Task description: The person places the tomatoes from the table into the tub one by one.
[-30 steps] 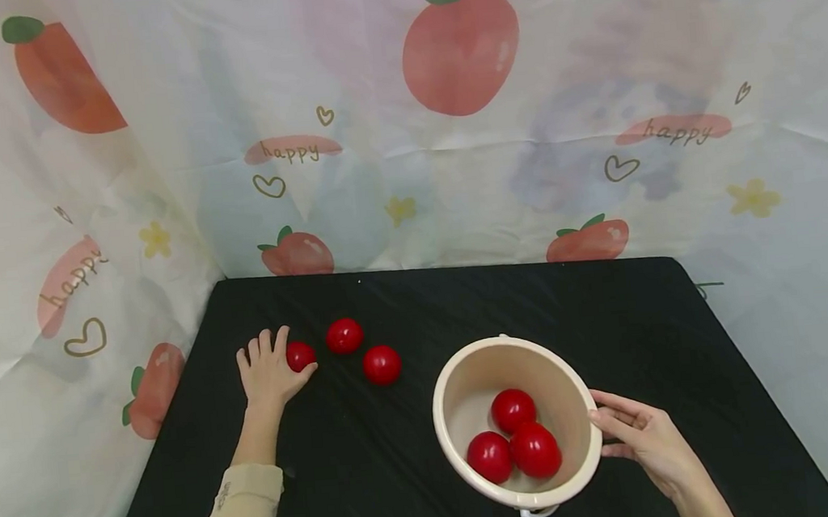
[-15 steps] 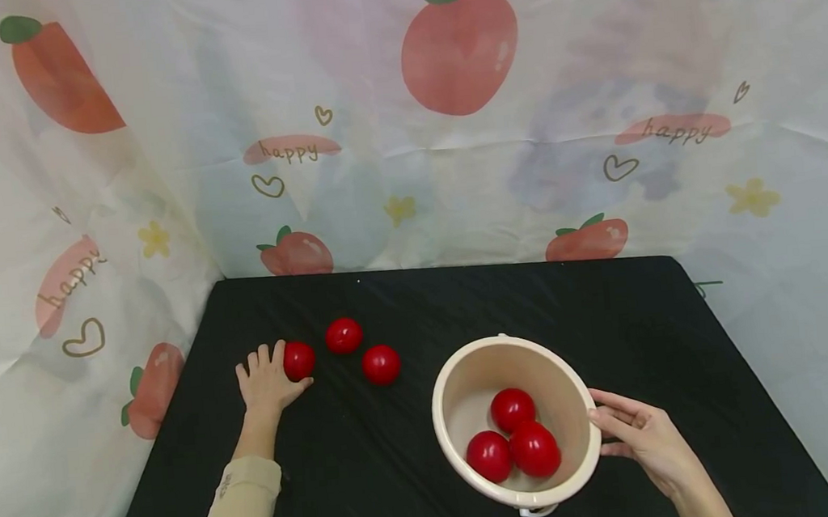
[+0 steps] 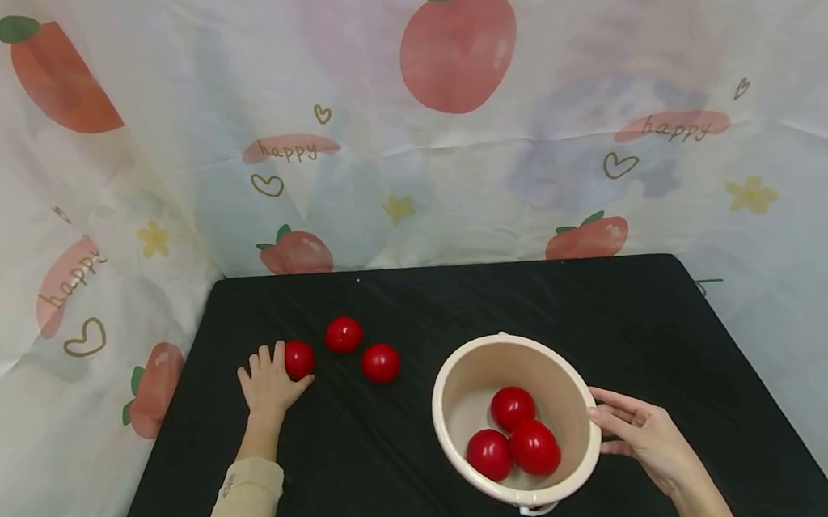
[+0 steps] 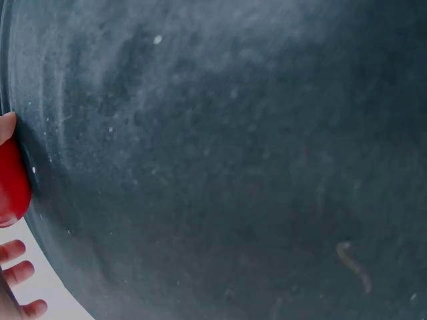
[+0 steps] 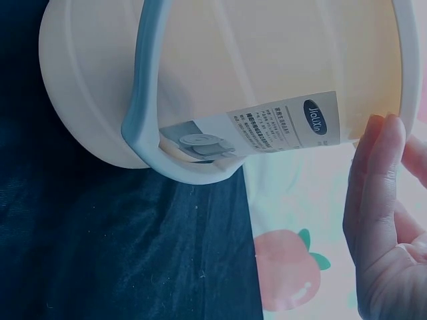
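In the head view my left hand (image 3: 269, 385) lies beside a red ball (image 3: 299, 359) on the black table, its fingers extended and the ball in the gap between thumb and index finger. The left wrist view catches only part of that ball (image 4: 11, 183), with the thumb's tip at its upper side and other fingers spread below. With thumb over the rim and fingers against the outer wall, my right hand (image 3: 647, 443) grips a cream bucket (image 3: 459, 368). Several red balls, three in all, sit inside it: one red ball (image 3: 534, 447) looks largest.
Two more red balls, a farther one (image 3: 343, 335) and a nearer one (image 3: 381, 363), lie between my left hand and the bucket. A handle (image 5: 143, 100) hangs on the bucket's side. Printed cloth (image 3: 380, 196) hangs behind and left of the black table (image 3: 372, 465).
My left hand has drawn back slightly toward me, and the ball beside it now shows more fully, shifted a little nearer. The right hand and bucket have stayed put.
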A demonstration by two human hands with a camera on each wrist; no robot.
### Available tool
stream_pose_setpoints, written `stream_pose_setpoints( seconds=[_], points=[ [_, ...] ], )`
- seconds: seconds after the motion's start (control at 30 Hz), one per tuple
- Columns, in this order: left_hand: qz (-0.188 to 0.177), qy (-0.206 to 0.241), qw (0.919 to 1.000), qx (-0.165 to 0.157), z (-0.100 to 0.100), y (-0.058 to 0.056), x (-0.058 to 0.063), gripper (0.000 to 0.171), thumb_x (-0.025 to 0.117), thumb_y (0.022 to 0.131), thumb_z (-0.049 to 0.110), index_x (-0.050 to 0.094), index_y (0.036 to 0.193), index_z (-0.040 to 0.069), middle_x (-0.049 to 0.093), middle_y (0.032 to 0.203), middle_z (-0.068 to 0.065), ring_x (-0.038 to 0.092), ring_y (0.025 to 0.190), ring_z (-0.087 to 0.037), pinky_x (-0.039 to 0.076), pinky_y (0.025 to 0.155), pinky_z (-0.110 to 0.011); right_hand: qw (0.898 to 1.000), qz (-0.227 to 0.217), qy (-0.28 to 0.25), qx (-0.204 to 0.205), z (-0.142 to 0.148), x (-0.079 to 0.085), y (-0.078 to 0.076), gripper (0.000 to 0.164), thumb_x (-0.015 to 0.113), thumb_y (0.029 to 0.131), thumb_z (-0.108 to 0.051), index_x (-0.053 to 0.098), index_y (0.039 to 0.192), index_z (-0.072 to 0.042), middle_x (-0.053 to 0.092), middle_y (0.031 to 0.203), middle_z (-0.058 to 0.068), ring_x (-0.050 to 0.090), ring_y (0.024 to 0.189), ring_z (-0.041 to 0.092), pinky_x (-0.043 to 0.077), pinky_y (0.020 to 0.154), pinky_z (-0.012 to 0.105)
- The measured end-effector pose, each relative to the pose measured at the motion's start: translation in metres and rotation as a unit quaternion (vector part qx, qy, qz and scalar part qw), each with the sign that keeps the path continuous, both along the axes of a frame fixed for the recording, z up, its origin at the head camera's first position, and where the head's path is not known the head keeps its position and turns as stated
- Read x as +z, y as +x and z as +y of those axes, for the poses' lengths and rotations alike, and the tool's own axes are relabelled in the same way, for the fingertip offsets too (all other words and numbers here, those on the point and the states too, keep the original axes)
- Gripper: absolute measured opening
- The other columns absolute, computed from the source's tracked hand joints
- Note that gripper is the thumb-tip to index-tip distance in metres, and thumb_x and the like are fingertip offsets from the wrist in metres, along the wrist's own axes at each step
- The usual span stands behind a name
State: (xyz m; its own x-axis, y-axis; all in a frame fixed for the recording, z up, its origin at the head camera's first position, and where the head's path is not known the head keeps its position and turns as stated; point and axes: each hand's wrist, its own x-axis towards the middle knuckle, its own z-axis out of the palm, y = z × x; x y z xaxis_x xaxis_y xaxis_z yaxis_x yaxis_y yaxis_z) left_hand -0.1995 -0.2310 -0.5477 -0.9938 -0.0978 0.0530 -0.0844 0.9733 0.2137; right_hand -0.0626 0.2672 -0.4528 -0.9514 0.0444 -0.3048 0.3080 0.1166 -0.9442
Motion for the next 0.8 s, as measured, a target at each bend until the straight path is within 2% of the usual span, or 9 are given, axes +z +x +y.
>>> stream_pose_setpoints(
  seconds=[0.07,0.17,0.3,0.4,0.53,0.67,0.73,0.8],
  points=[
    [0.008,-0.005,1.0000,-0.003,0.000,0.000,0.000,0.081,0.068,0.070,0.045,0.035,0.131,0.004,0.037,0.125,-0.025,0.033,0.113,-0.041,0.023,0.093,-0.063,1.000,-0.006,0.000,-0.010,-0.003,0.004,0.001,0.039,0.064,0.085,-0.012,0.054,0.122,-0.001,0.068,0.085,-0.001,0.064,0.073,0.013,0.055,0.061,0.032],
    [0.021,-0.016,0.9996,-0.008,0.002,0.000,0.002,0.081,0.067,0.071,0.046,0.036,0.132,0.004,0.039,0.124,-0.024,0.034,0.111,-0.040,0.024,0.091,-0.062,1.000,-0.012,0.004,-0.011,-0.004,0.006,0.001,0.035,0.062,0.086,-0.011,0.056,0.120,-0.005,0.068,0.084,-0.003,0.064,0.073,0.012,0.055,0.061,0.031],
    [0.050,-0.026,0.9981,-0.022,0.008,-0.004,0.013,0.081,0.066,0.070,0.048,0.036,0.131,0.005,0.040,0.124,-0.022,0.035,0.110,-0.039,0.025,0.091,-0.061,1.000,-0.009,0.009,-0.005,-0.001,0.002,0.001,0.047,0.064,0.085,-0.013,0.049,0.125,0.006,0.068,0.084,-0.003,0.064,0.073,0.011,0.055,0.061,0.031],
    [0.088,-0.033,0.9948,-0.038,0.016,-0.007,0.029,0.079,0.067,0.069,0.047,0.038,0.129,0.006,0.041,0.122,-0.020,0.036,0.109,-0.038,0.025,0.092,-0.060,1.000,0.012,-0.006,0.014,0.006,-0.009,-0.002,0.050,0.063,0.086,-0.015,0.046,0.127,0.008,0.068,0.086,0.000,0.065,0.074,0.014,0.055,0.061,0.033],
    [0.149,-0.052,0.9849,-0.072,0.035,-0.011,0.054,0.076,0.068,0.067,0.047,0.040,0.126,0.009,0.044,0.119,-0.017,0.040,0.107,-0.035,0.029,0.091,-0.056,0.999,0.018,-0.009,0.025,0.017,-0.027,-0.006,0.056,0.065,0.085,-0.021,0.044,0.129,0.007,0.068,0.090,0.002,0.066,0.076,0.016,0.055,0.063,0.036],
    [0.200,-0.066,0.9714,-0.110,0.060,-0.010,0.080,0.073,0.069,0.065,0.046,0.043,0.124,0.010,0.047,0.118,-0.015,0.042,0.106,-0.033,0.032,0.090,-0.053,0.999,0.019,-0.013,0.024,0.024,-0.041,-0.008,0.048,0.063,0.086,-0.018,0.049,0.128,0.001,0.069,0.091,0.005,0.066,0.077,0.018,0.054,0.062,0.039],
    [0.223,-0.071,0.9636,-0.130,0.073,-0.008,0.091,0.073,0.070,0.064,0.045,0.045,0.124,0.011,0.048,0.117,-0.014,0.043,0.105,-0.032,0.033,0.089,-0.052,1.000,0.016,-0.010,0.022,0.023,-0.038,-0.008,0.047,0.063,0.086,-0.017,0.049,0.128,0.000,0.069,0.091,0.005,0.066,0.076,0.019,0.054,0.062,0.039],
    [0.241,-0.077,0.9557,-0.151,0.087,-0.005,0.101,0.074,0.070,0.063,0.046,0.046,0.123,0.011,0.049,0.118,-0.013,0.044,0.105,-0.031,0.034,0.089,-0.050,1.000,0.008,-0.002,0.017,0.018,-0.028,-0.006,0.050,0.064,0.086,-0.017,0.047,0.128,0.003,0.069,0.089,0.003,0.066,0.075,0.017,0.055,0.062,0.037]
  ],
)
